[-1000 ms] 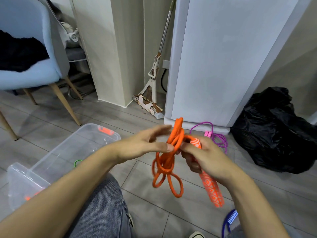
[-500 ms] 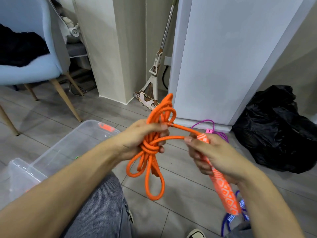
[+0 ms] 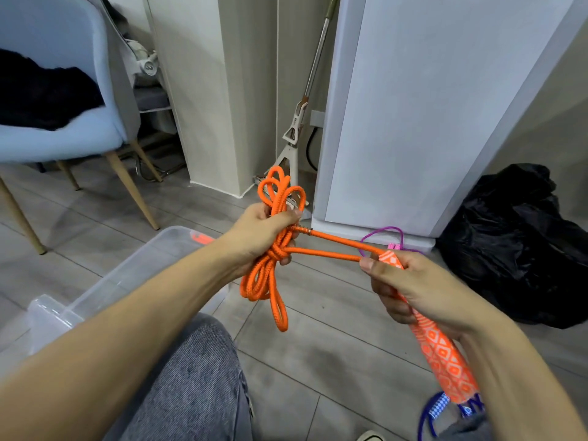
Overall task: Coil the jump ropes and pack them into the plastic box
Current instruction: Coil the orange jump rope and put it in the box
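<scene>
My left hand (image 3: 264, 232) is closed around the middle of a coiled orange jump rope (image 3: 270, 281); loops stick out above and hang below the fist. Two strands run right to my right hand (image 3: 413, 291), which grips the orange patterned handles (image 3: 445, 354) pointing down and right. A clear plastic box (image 3: 105, 281) sits on the floor to the left, partly behind my left forearm, with an orange latch at its far end. A purple jump rope (image 3: 381, 237) lies on the floor by the white cabinet. A blue jump rope (image 3: 436, 412) shows at the bottom right.
A light blue chair (image 3: 63, 122) with wooden legs stands at the left, dark cloth on its seat. A mop (image 3: 299, 128) leans between the beige pillar and a white cabinet (image 3: 429, 122). A black plastic bag (image 3: 515, 246) lies at the right. My grey-clad knee (image 3: 191, 386) is below.
My hands have pulled apart: the left one took hold of the coil and moved left and up, the right one drew the handles down and right, stretching two strands between them.
</scene>
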A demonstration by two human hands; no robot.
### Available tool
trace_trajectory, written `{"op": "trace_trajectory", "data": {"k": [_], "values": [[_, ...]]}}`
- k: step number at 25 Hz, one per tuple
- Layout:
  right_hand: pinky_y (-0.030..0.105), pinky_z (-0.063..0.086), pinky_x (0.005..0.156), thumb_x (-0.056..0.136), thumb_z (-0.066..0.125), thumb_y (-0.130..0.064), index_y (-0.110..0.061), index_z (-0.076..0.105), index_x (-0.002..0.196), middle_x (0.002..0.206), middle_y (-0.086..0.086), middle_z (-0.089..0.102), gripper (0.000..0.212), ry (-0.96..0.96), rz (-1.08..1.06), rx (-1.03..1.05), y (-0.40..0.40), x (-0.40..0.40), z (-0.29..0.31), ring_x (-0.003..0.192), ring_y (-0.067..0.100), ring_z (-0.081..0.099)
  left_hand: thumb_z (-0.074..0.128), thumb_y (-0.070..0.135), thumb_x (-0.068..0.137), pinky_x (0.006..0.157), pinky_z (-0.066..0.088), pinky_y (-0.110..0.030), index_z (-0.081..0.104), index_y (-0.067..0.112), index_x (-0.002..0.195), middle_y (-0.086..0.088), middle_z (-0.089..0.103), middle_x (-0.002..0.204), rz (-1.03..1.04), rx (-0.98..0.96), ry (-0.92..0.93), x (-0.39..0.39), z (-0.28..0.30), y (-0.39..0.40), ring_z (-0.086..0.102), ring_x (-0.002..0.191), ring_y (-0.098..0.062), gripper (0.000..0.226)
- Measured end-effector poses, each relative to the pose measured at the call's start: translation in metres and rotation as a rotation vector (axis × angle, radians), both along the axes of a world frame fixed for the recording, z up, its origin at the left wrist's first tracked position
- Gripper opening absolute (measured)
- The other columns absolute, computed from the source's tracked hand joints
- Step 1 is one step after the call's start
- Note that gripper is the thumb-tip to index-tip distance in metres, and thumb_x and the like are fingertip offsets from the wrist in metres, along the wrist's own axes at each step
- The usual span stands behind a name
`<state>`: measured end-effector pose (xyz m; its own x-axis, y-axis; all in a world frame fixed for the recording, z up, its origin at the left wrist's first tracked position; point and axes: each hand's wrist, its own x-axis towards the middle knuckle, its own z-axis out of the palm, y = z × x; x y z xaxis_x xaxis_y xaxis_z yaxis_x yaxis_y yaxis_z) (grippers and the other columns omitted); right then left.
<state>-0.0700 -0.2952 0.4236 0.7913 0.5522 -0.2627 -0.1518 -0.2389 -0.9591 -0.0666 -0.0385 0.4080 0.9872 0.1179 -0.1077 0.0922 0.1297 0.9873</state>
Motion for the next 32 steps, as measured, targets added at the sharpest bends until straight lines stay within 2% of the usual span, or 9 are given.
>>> {"op": "trace_trajectory", "data": {"k": [7,10,14,18,20,23,26,30,32], "values": [[0.024,0.04,0.047,0.092,0.052,0.008,0.001,0.062,0.105,0.068,0.01,0.05,0.017,0.029,-0.248,0.329,0.066,0.034,0.0,0.054,0.015,0.047,0.07,0.025,0.085,0.055,0.054,-0.033,0.061,0.007,0.094,-0.008,0.055,0.071,-0.029,-0.215,0.088,-0.004,-0.008,0.014,0.054,0.058,-0.022,0.022],[0.026,0.043,0.05,0.093,0.049,0.005,-0.002,0.062,0.097,0.079,0.013,0.061,0.016,0.01,-0.327,0.348,0.123,0.048,-0.005,0.057,0.016,0.052,0.068,0.004,0.081,0.072,0.056,-0.035,0.062,0.0,0.1,-0.018,0.059,0.09,-0.069,-0.3,0.086,-0.008,-0.019,0.03,0.058,0.077,-0.029,0.02],[0.033,0.056,0.061,0.094,0.05,-0.007,-0.011,0.065,0.108,0.088,0.014,0.068,0.02,-0.095,-0.338,0.283,0.192,0.058,-0.027,0.07,0.023,0.065,0.065,-0.003,0.078,0.087,0.051,-0.042,0.05,-0.009,0.13,-0.025,0.061,0.114,-0.03,-0.378,0.031,-0.015,-0.051,0.054,0.061,0.098,-0.035,0.055],[0.045,0.057,0.09,0.093,0.052,-0.024,-0.024,0.063,0.117,0.107,0.009,0.069,0.026,-0.267,-0.335,0.196,0.242,0.063,-0.059,0.093,0.02,0.067,0.072,0.002,0.071,0.076,0.057,-0.039,0.057,0.0,0.12,-0.02,0.066,0.096,0.119,-0.411,0.038,-0.017,-0.085,0.068,0.068,0.078,-0.027,0.052],[0.036,0.06,0.083,0.099,0.048,-0.016,-0.016,0.063,0.122,0.108,0.009,0.068,0.027,-0.152,-0.288,0.209,0.265,0.062,-0.079,0.094,0.014,0.066,0.077,0.008,0.07,0.073,0.056,-0.04,0.061,0.001,0.114,-0.018,0.069,0.091,0.178,-0.422,0.047,-0.02,-0.107,0.081,0.069,0.073,-0.025,0.048],[0.039,0.055,0.096,0.099,0.044,-0.014,-0.012,0.064,0.122,0.117,0.008,0.068,0.031,-0.148,-0.148,0.136,0.292,0.058,-0.104,0.111,0.018,0.064,0.075,0.001,0.078,0.073,0.057,-0.035,0.064,-0.005,0.111,-0.017,0.07,0.088,0.279,-0.348,0.078,-0.027,-0.135,0.099,0.069,0.071,-0.021,0.035],[0.003,0.045,0.077,0.103,0.045,-0.014,-0.018,0.063,0.117,0.106,-0.003,0.066,0.023,-0.192,0.043,0.006,0.311,0.054,-0.128,0.095,0.008,0.062,0.069,-0.004,0.078,0.065,0.057,-0.029,0.069,-0.003,0.105,-0.015,0.069,0.08,0.452,-0.352,0.131,-0.025,-0.156,0.119,0.068,0.065,-0.019,0.027],[0.013,0.053,0.071,0.101,0.053,-0.019,-0.03,0.063,0.113,0.09,-0.009,0.075,0.019,0.004,0.303,-0.031,0.319,0.062,-0.157,0.082,0.003,0.071,0.068,0.002,0.08,0.067,0.052,-0.033,0.066,0.002,0.1,-0.015,0.065,0.08,0.658,-0.537,0.138,-0.01,-0.174,0.161,0.064,0.075,-0.027,0.02],[0.023,0.059,0.072,0.096,0.061,-0.01,-0.032,0.053,0.13,0.092,-0.005,0.076,0.042,-0.004,0.447,-0.093,0.329,0.072,-0.163,0.081,0.01,0.073,0.066,0.003,0.085,0.059,0.052,-0.03,0.064,0.008,0.091,-0.011,0.062,0.07,0.69,-0.626,0.185,0.002,-0.174,0.179,0.063,0.063,-0.025,0.008]]}}
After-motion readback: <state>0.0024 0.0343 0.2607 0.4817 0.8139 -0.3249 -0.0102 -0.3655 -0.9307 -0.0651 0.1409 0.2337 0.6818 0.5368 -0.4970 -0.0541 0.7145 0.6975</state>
